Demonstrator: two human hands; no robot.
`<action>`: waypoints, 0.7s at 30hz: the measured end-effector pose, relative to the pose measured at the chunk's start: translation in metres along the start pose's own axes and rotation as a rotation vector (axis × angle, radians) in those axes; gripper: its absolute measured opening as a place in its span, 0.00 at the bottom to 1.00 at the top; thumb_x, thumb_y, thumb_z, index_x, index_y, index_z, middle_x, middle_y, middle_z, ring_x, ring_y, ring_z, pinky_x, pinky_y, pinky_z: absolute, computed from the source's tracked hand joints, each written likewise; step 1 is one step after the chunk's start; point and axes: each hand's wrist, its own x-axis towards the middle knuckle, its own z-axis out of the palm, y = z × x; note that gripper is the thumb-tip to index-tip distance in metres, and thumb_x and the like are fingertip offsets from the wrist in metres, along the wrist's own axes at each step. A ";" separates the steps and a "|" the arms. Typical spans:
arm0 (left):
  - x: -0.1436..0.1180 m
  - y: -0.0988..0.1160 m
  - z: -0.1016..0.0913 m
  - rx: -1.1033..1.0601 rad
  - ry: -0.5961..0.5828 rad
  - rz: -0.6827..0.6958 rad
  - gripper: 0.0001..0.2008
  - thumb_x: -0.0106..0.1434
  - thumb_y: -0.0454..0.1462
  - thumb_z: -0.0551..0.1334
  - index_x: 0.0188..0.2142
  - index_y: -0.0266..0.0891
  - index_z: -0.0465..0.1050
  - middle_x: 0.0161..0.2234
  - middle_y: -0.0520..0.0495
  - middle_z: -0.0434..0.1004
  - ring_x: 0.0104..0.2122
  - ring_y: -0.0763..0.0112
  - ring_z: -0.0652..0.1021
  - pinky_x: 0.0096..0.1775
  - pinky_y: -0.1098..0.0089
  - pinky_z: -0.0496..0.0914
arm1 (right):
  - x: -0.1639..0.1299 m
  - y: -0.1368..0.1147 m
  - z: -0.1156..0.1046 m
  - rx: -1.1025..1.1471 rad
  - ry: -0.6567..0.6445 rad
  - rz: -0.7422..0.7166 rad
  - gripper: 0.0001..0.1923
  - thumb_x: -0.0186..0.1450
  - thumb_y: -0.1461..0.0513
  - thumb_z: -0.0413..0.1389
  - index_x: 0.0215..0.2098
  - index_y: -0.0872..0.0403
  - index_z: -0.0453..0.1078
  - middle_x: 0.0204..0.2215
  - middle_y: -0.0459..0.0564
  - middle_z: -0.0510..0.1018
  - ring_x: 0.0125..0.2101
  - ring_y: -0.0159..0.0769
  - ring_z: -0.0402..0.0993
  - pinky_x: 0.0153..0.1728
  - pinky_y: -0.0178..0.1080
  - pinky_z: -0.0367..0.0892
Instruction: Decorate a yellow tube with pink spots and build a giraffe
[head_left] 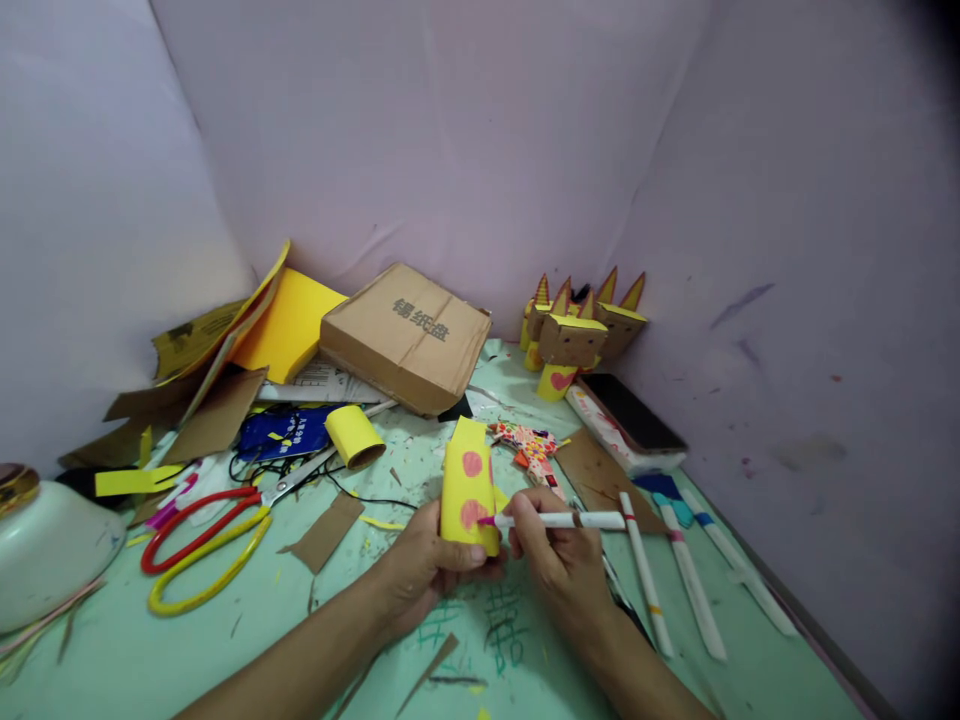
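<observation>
My left hand (431,565) is closed around the lower end of a yellow paper-covered piece (459,487) marked with pink spots. Its thumb presses on the front near the bottom edge. Between the fingers of my right hand (555,560) is a white marker pen (566,520), held nearly level. The pink tip touches or almost touches the lower pink spot. Left of the spotted piece lies a short yellow tube (355,437) with a brown inside. Just behind my right hand is a patterned, multicoloured scrap (529,447).
Red-and-yellow-handled scissors (206,545) lie at the left, near a white rounded container (56,545). A cardboard box (405,335) and yellow sheets (289,320) stand behind. Cardboard figures with yellow spikes (574,340), a phone (634,412) and several markers (694,580) are at the right.
</observation>
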 end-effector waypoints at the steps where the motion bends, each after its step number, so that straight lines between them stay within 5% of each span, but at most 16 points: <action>1: 0.001 -0.001 -0.001 0.004 -0.003 -0.001 0.27 0.38 0.31 0.72 0.41 0.34 0.71 0.35 0.42 0.77 0.37 0.59 0.77 0.38 0.62 0.72 | 0.000 0.001 0.000 0.003 0.015 0.004 0.17 0.67 0.57 0.48 0.23 0.53 0.66 0.14 0.42 0.67 0.17 0.28 0.64 0.19 0.31 0.60; 21: -0.008 0.009 0.010 0.019 -0.013 -0.009 0.28 0.38 0.33 0.73 0.41 0.32 0.72 0.37 0.40 0.76 0.38 0.62 0.75 0.38 0.65 0.71 | -0.002 0.000 -0.003 0.006 -0.014 0.040 0.17 0.67 0.56 0.47 0.25 0.54 0.67 0.16 0.43 0.68 0.18 0.30 0.65 0.19 0.32 0.60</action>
